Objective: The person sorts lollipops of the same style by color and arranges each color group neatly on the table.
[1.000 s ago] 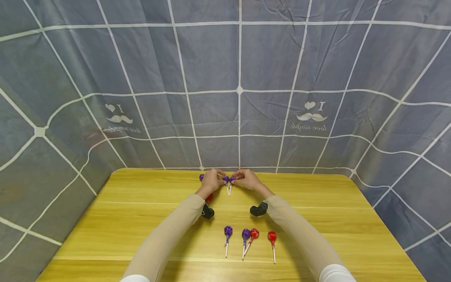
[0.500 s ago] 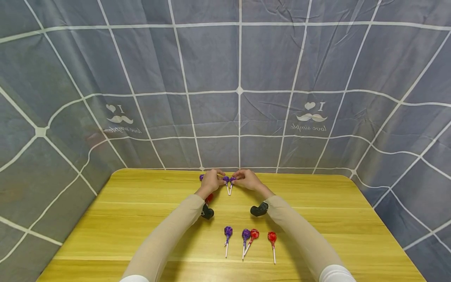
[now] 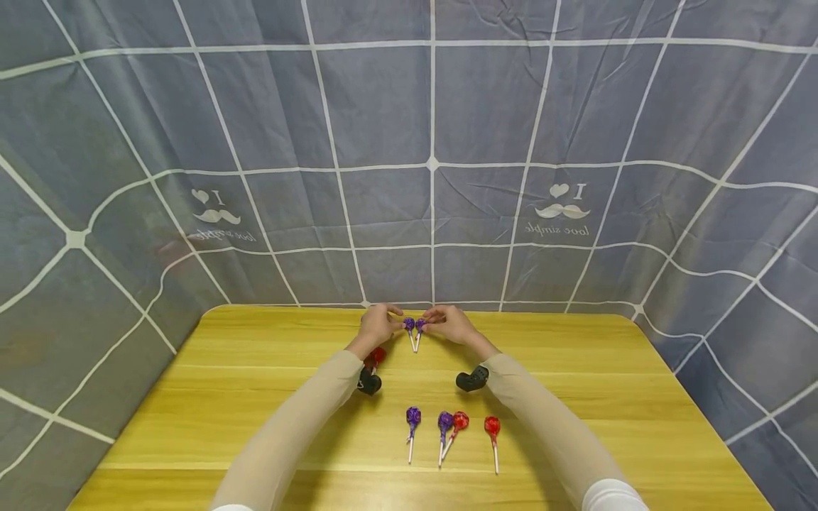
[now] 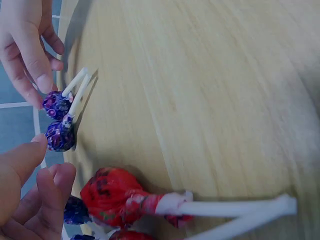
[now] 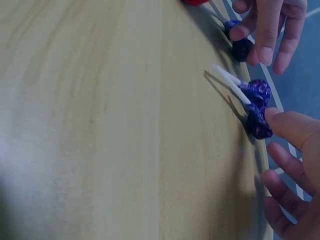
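Note:
Two purple-wrapped lollipops lie near the table's far edge in the head view, the left lollipop (image 3: 409,323) and the right lollipop (image 3: 420,324), heads side by side and white sticks meeting in a V. My left hand (image 3: 378,326) is just left of them; in the left wrist view its thumb (image 4: 34,147) is close to one head, fingers spread apart from it. The right hand (image 3: 449,324) is on their other side. Its thumb (image 5: 280,120) touches the nearer head in the right wrist view, while its other fingers are loosely bent and hold nothing.
Red lollipops (image 4: 112,195) and purple ones (image 4: 75,210) lie by my left hand, partly hidden in the head view. Nearer me are a purple lollipop (image 3: 413,416), a crossed purple (image 3: 445,421) and red pair (image 3: 460,420), and another red one (image 3: 492,426). A grey curtain (image 3: 396,213) hangs behind the table.
My left hand has shifted slightly left, off the purple lollipop, and more of the red lollipop beside its wrist shows. The right hand has barely moved. The V of two lollipops stays in place.

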Available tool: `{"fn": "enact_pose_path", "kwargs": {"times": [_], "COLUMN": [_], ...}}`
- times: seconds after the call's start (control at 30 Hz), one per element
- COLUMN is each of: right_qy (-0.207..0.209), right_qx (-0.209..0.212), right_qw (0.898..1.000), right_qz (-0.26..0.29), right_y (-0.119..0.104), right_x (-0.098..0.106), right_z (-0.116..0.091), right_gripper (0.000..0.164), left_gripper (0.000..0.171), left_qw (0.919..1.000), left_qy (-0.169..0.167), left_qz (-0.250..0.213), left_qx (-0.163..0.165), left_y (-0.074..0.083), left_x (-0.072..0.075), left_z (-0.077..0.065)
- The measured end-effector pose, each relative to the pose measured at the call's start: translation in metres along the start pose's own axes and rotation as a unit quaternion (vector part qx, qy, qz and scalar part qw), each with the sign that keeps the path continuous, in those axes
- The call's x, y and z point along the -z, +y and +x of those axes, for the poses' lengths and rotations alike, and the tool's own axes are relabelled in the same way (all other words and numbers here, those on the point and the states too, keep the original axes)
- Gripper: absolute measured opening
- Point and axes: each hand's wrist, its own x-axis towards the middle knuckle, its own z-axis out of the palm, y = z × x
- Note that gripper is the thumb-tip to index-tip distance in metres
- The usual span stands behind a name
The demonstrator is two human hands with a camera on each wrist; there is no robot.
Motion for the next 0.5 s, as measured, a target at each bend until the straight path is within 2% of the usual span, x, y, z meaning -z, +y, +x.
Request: {"fn": "enact_pose_path", "kwargs": {"times": [0.13, 0.33, 0.5], "right_qy": [0.003, 0.009, 0.013], "right_qx": [0.006, 0.021, 0.028], "right_qw": [1.0, 0.999, 0.999], "right_qz": [-0.007, -0.026, -0.03], "right_y": [-0.005, -0.009, -0.011], "right_x": [0.001, 0.002, 0.005], "right_z": [-0.004, -0.013, -0.023], "right_gripper": [0.025, 0.028, 0.029], "left_gripper": [0.023, 0.022, 0.022], "left_qw": [0.9999, 0.9991, 0.9984], "left_qy": [0.007, 0.029, 0.041], "left_qz": [-0.012, 0.006, 0.002], "left_qx": [-0.004, -0.031, -0.038], "left_y": [-0.002, -0.002, 0.002], "left_x": [0.007, 0.014, 0.018], "left_z": [-0.006, -0.015, -0.024]}}
